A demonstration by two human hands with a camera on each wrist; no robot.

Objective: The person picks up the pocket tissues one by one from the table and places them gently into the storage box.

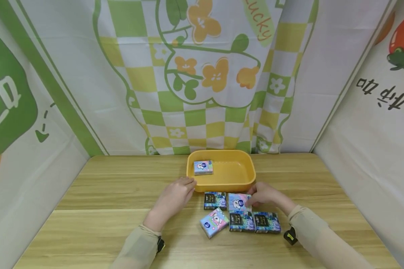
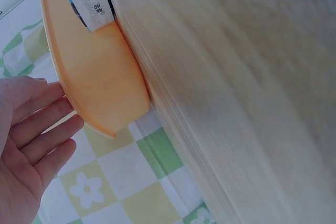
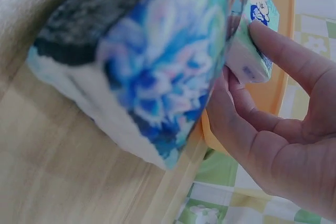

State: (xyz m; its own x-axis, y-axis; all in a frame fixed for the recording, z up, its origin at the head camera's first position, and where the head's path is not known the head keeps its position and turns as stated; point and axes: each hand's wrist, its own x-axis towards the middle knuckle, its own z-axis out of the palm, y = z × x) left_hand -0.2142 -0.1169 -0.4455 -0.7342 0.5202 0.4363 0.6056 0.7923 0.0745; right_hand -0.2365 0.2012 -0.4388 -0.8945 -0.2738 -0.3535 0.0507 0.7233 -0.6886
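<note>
My right hand (image 1: 265,194) pinches a light blue and pink tissue pack (image 1: 237,201) with a cartoon animal on it. In the right wrist view the thumb (image 3: 283,51) lies on the pack's printed face and the other fingers are at its side. With relaxed fingers, my left hand (image 2: 37,135) touches the rim of a yellow tray (image 2: 100,77). Inside the tray, at its left, lies another cartoon tissue pack (image 1: 203,167). Dark floral packs lie in front: one (image 1: 215,201) by the tray, one (image 1: 241,221) just below the pinched pack, one (image 1: 267,222) to the right.
A tilted cartoon tissue pack (image 1: 214,223) lies on the wooden table (image 1: 104,209), left of the dark packs. Behind the table hangs a green and yellow checked cloth (image 1: 202,123). White printed cloth walls stand on both sides.
</note>
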